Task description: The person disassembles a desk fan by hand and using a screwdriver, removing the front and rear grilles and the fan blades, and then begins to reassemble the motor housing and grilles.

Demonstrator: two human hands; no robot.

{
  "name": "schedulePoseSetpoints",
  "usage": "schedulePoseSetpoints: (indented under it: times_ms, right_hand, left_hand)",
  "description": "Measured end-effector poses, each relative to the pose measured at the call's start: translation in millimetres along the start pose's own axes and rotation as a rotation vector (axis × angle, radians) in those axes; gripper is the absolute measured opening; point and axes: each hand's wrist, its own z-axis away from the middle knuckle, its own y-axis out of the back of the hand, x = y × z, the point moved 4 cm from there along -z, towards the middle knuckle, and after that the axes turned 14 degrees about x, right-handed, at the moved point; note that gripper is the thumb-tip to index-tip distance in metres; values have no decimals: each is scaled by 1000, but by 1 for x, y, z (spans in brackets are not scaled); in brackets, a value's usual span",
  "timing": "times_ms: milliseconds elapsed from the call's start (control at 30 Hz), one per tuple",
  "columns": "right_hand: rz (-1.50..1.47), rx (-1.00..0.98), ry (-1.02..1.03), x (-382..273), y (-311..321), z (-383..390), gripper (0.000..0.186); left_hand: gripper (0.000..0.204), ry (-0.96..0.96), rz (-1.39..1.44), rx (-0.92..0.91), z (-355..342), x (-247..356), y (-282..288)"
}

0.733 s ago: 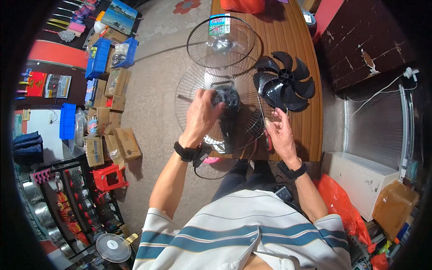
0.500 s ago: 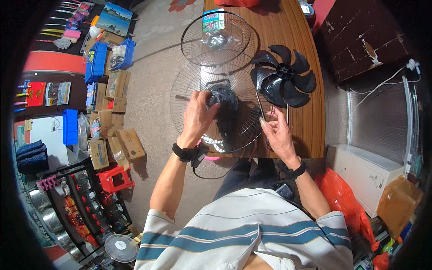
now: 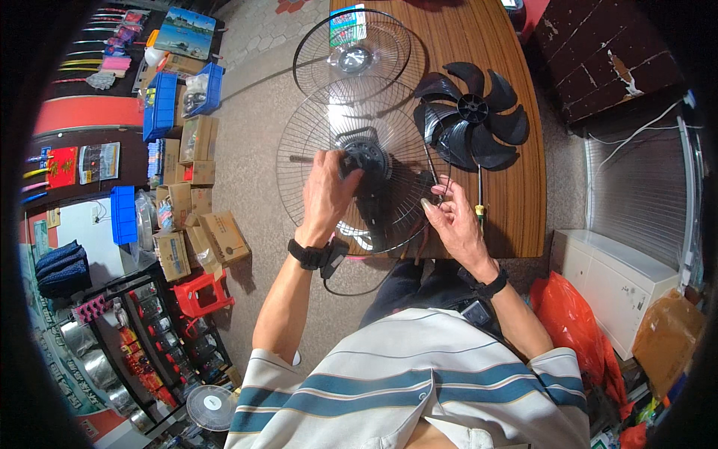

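Observation:
An electric fan's round wire rear grille (image 3: 298,188) stands at the table's front left, around the black motor housing (image 3: 378,161). My left hand (image 3: 327,193) curls its fingers round a black round part (image 3: 351,161) at the fan's centre, mostly covered by the hand. At the grille's right edge, the bent fingers and thumb of my right hand (image 3: 458,224) close on the wire rim, beside a thin dark rod (image 3: 431,166). Right of the grille lies the black fan blade (image 3: 473,108). A screwdriver (image 3: 480,212) with a yellowish handle lies below it, near my right hand.
The black-rimmed front grille (image 3: 297,52) lies beyond, partly past the left edge of the wooden table (image 3: 516,224). Cardboard boxes (image 3: 228,232), a red stool (image 3: 206,295) and blue bins (image 3: 159,105) stand left. A white cabinet (image 3: 617,288) and red bag (image 3: 568,314) are at right.
My right hand has shifted slightly left along the grille's edge, and the screwdriver's handle now shows beside it. My left hand stays at the fan's centre. The whole view has shifted a little.

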Motion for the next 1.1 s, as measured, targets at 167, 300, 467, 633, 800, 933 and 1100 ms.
schedulePoseSetpoints:
  times_ms: [167, 300, 467, 633, 800, 933, 1100]
  right_hand:
    - [2, -5, -4, 2, 0, -1, 70]
    - [19, -2, 1, 0, 1, -1, 71]
    - [20, -6, 6, 2, 0, -1, 71]
    - [-8, -8, -3, 7, 0, 0, 71]
    - [-2, -15, -7, 7, 0, -1, 71]
    - [-19, -8, -20, 1, -2, 0, 70]
    - [-16, 7, -8, 2, 0, 0, 69]
  left_hand:
    - [45, 25, -5, 1, -1, -3, -2]
    - [44, 19, -9, -14, 1, -3, -4]
    - [46, -28, 4, 20, 4, -10, -10]
    - [45, -31, 9, 18, 4, -15, -16]
    - [45, -53, 34, 20, 4, -14, -17]
    - [45, -55, 28, 22, 3, -15, -19]
    - [47, -45, 40, 24, 2, -7, -15]
